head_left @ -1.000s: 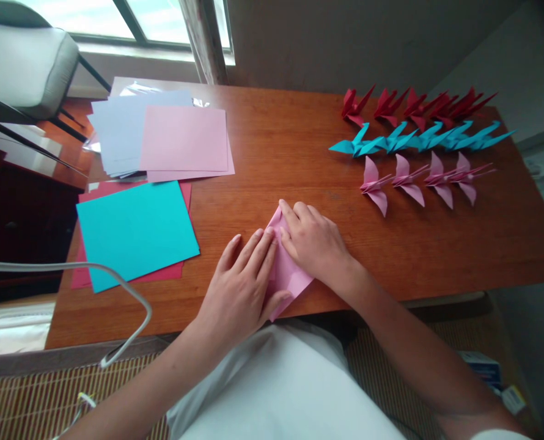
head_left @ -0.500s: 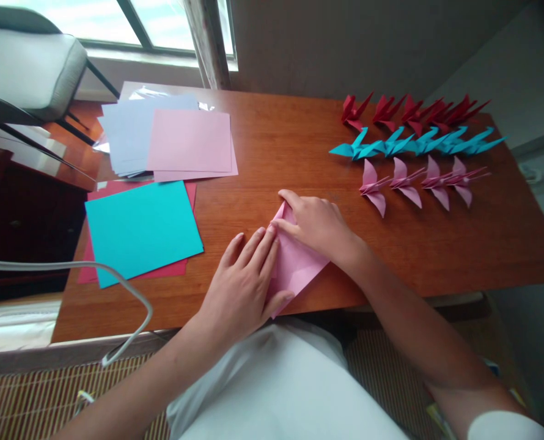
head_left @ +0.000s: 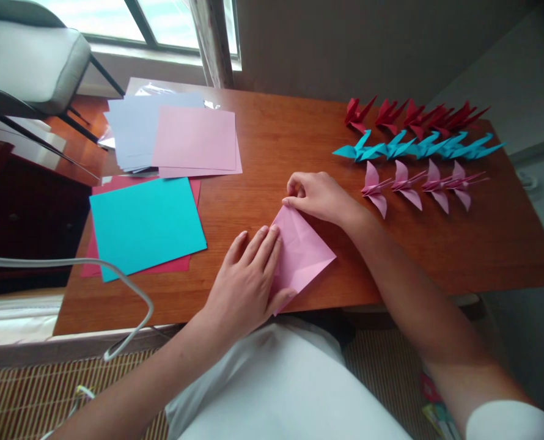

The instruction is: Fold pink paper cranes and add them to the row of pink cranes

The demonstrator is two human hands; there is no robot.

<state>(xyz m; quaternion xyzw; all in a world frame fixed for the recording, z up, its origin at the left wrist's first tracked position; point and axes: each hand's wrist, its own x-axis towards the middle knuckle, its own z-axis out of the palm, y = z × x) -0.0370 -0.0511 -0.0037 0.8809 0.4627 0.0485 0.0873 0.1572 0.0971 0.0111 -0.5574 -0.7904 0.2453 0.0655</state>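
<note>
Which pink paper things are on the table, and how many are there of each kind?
Folded pink birds: 4
Pile of flat pink sheets: 1
Pink piece pressed flat by the left hand, with the right hand at its top corner: 1
Total: 6

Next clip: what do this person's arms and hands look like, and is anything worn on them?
Both the left hand and right hand are bare: no gloves, rings or watch visible. Forearms are uncovered. A white sleeve edge shows high on the right arm, matching the white shirt.
</note>
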